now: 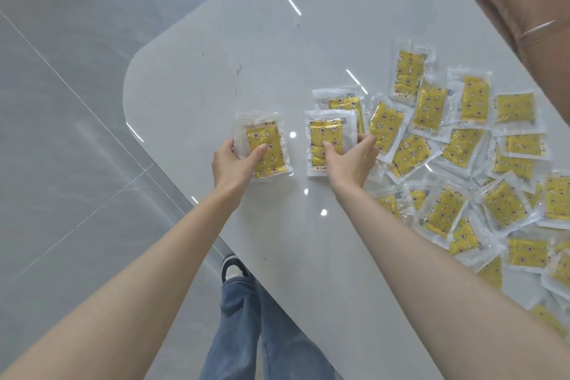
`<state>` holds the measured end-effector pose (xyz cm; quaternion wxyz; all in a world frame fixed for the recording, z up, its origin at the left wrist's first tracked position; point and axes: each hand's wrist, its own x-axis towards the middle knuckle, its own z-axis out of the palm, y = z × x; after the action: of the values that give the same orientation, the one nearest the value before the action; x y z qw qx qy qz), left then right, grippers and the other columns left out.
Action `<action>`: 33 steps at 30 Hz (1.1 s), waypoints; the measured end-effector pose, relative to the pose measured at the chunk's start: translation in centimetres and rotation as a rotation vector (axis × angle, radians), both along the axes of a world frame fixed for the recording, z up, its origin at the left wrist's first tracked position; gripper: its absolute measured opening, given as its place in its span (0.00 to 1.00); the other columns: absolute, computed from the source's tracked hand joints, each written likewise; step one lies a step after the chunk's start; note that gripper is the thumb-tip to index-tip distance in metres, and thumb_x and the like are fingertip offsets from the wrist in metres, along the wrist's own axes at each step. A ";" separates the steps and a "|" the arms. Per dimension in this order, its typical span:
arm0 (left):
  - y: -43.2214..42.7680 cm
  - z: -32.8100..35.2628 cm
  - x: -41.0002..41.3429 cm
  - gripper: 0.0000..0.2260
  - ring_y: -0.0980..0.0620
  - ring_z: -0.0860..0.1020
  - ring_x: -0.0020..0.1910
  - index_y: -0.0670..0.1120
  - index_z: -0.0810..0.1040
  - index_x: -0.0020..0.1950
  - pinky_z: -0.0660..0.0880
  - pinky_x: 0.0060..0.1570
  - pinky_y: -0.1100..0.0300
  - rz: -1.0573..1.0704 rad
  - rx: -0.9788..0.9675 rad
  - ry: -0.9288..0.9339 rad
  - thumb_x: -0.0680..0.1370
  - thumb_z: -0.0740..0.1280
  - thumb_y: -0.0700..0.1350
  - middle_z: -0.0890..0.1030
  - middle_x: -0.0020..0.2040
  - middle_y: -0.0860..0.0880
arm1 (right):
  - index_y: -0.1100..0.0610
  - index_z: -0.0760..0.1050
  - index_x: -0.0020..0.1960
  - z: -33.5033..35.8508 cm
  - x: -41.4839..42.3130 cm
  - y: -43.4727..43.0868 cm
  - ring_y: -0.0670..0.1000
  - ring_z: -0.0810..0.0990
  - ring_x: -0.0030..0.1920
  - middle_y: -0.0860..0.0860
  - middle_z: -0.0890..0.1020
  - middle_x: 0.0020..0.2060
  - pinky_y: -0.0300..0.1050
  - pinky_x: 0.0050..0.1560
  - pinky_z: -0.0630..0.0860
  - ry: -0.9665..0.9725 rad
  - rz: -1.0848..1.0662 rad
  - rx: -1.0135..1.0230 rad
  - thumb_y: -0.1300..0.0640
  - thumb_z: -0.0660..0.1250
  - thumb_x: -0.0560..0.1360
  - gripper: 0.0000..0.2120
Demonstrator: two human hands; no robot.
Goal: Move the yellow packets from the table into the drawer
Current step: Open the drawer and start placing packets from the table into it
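Both arms are reaching straight out over the white table [246, 49]. The left hand [232, 163] is gripping a yellow packet [266, 148], thumb lying across its front, fingers curled under the edge. The right hand [350, 163] is clamping a second packet [327, 140] the same way, right beside the pile [462, 163] that's spreading across the table's right side. The print's just stars and moons; the small label text is too blurry to read.

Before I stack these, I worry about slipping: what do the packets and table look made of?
The packets look like clear glossy plastic film over yellow printed contents: crinkled, shiny edges. The table looks like polished pale stone or glass: sharp light reflections.
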<state>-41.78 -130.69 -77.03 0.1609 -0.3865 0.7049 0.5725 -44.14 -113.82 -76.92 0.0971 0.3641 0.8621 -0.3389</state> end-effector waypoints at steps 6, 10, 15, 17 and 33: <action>-0.2 -0.3 -0.4 0.09 0.58 0.73 0.33 0.45 0.76 0.43 0.66 0.27 0.75 -0.039 -0.041 -0.002 0.73 0.72 0.48 0.74 0.34 0.54 | 0.58 0.60 0.67 0.5 -0.1 -0.5 0.51 0.69 0.61 0.53 0.69 0.66 0.42 0.56 0.67 -0.015 -0.078 -0.171 0.57 0.71 0.73 0.28; -0.7 -0.3 -0.6 0.10 0.51 0.80 0.43 0.44 0.79 0.49 0.77 0.46 0.58 -0.106 -0.033 0.010 0.72 0.73 0.48 0.81 0.41 0.51 | 0.63 0.63 0.70 0.9 -0.4 -0.4 0.56 0.69 0.67 0.55 0.70 0.67 0.48 0.64 0.67 -0.135 -0.039 -0.237 0.54 0.69 0.75 0.28; -1.0 1.9 -0.5 0.10 0.51 0.82 0.46 0.46 0.79 0.50 0.79 0.49 0.54 -0.159 0.028 0.040 0.71 0.74 0.46 0.83 0.44 0.50 | 0.61 0.61 0.71 4.2 0.1 -0.7 0.52 0.69 0.66 0.52 0.71 0.66 0.39 0.57 0.64 -0.066 0.113 -0.298 0.56 0.67 0.77 0.27; -1.0 3.5 -0.1 0.10 0.53 0.82 0.44 0.48 0.78 0.50 0.79 0.47 0.57 -0.155 0.052 0.057 0.71 0.74 0.45 0.83 0.43 0.52 | 0.59 0.64 0.67 6.0 0.7 -1.0 0.50 0.73 0.58 0.49 0.73 0.55 0.38 0.52 0.65 -0.021 0.171 -0.311 0.56 0.67 0.76 0.23; -1.3 19.6 7.2 0.07 0.57 0.81 0.41 0.47 0.77 0.49 0.77 0.40 0.65 -0.162 0.163 0.269 0.74 0.71 0.45 0.82 0.43 0.52 | 0.57 0.64 0.56 21.4 10.2 -3.3 0.45 0.70 0.39 0.46 0.71 0.42 0.33 0.36 0.66 0.241 0.160 -0.287 0.57 0.67 0.75 0.15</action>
<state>-34.56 -131.96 -57.40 0.1415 -0.2338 0.7002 0.6596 -33.94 -117.17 -55.49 0.0705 0.2337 0.8365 -0.4906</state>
